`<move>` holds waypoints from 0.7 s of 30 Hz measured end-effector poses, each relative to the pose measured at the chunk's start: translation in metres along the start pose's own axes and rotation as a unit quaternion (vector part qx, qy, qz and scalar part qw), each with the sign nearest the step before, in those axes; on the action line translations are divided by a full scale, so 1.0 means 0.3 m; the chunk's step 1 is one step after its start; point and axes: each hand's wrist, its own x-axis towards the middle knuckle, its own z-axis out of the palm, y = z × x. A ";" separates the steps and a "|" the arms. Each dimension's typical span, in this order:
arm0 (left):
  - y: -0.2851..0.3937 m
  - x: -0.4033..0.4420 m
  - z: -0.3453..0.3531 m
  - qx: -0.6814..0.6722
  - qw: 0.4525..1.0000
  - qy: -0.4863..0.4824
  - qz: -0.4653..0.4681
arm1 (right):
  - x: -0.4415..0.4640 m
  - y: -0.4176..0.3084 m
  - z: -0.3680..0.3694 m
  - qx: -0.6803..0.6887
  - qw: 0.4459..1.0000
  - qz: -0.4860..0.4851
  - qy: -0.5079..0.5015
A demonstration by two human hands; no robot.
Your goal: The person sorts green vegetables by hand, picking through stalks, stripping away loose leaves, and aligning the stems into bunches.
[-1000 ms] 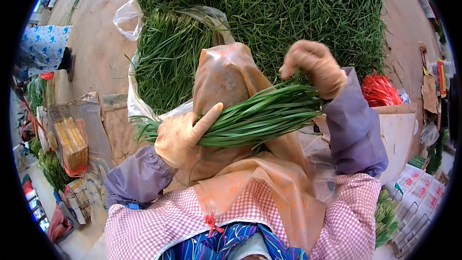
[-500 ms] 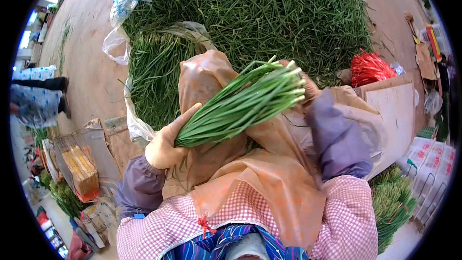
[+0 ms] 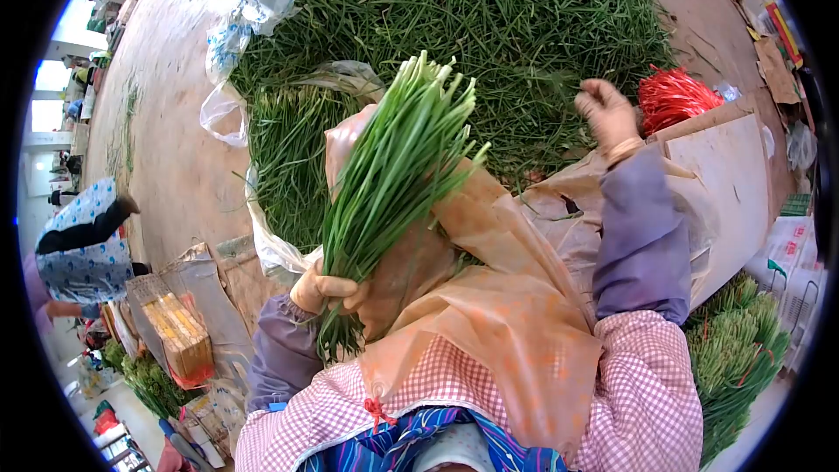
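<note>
A bunch of long green stalks (image 3: 393,166) stands tilted in front of my body, its pale cut ends up. Gloved fingers of my left hand (image 3: 330,291) are wrapped round its lower, leafy part. My right hand (image 3: 606,114), also gloved, is raised to the right, apart from the bunch; its fingers are bent and blurred, and I cannot make out anything in them. Beyond lies a large heap of loose green stalks (image 3: 489,17). Left of the held bunch, more stalks (image 3: 293,157) lie lined up in a white plastic bag (image 3: 271,245).
Red plastic strings (image 3: 673,98) lie by a pale board (image 3: 717,183) at the right. Tied bunches (image 3: 738,358) stand at the lower right. A yellow bundle (image 3: 177,332) is at the left, near a person in a blue-patterned apron (image 3: 92,245).
The bunch has swung from nearly level to upright in my left hand. My right hand has let go of it and moved away to the right. The view has shifted.
</note>
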 end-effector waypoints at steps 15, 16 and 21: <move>-0.041 -0.010 0.023 -0.015 0.999 0.030 0.030 | -0.397 -0.493 0.249 0.288 0.947 0.105 -0.091; -0.035 -0.007 0.035 -0.009 0.999 0.042 0.030 | -0.392 -0.539 0.242 0.269 0.945 0.107 -0.151; -0.031 0.002 0.030 0.017 0.998 0.055 0.017 | -0.349 -0.553 0.382 0.250 0.929 0.147 -0.231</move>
